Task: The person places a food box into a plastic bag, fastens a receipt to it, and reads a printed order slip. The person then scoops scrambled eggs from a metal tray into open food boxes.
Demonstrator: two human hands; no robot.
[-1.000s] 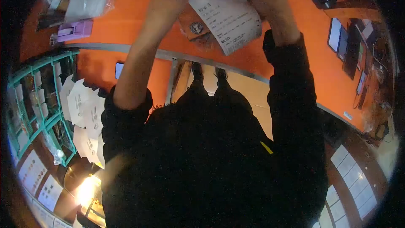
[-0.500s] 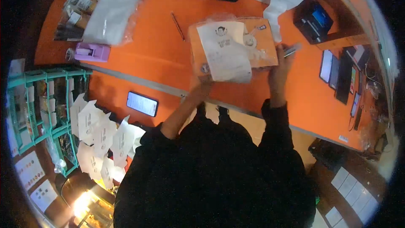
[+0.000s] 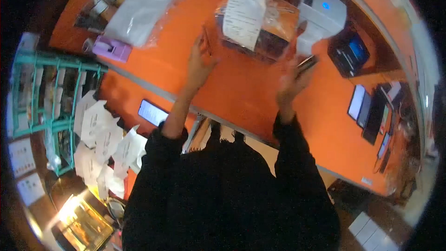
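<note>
A cardboard box point(image 3: 281, 18) in clear plastic wrap stands at the far middle of the orange table, with a white printed paper slip point(image 3: 244, 16) on top. My left hand point(image 3: 200, 67) is to the left of the box, thumb and fingers apart, its fingertips beside a slim dark pen point(image 3: 206, 37); whether they touch it I cannot tell. My right hand point(image 3: 292, 83), blurred by motion, is in front of the box's right end. It grips a small dark and silver tool point(image 3: 306, 65) whose kind is unclear.
Left on the table point(image 3: 251, 83) are a stack of clear plastic bags point(image 3: 141, 14) and a purple tape dispenser point(image 3: 112, 49). A lit phone point(image 3: 152, 112) lies nearer me. A white printer point(image 3: 323, 11) and a dark device with a screen point(image 3: 350, 53) stand at right.
The box and its slip have moved away from me, and both hands are off it. My left hand has gone left to the pen. My right hand still holds the small tool.
</note>
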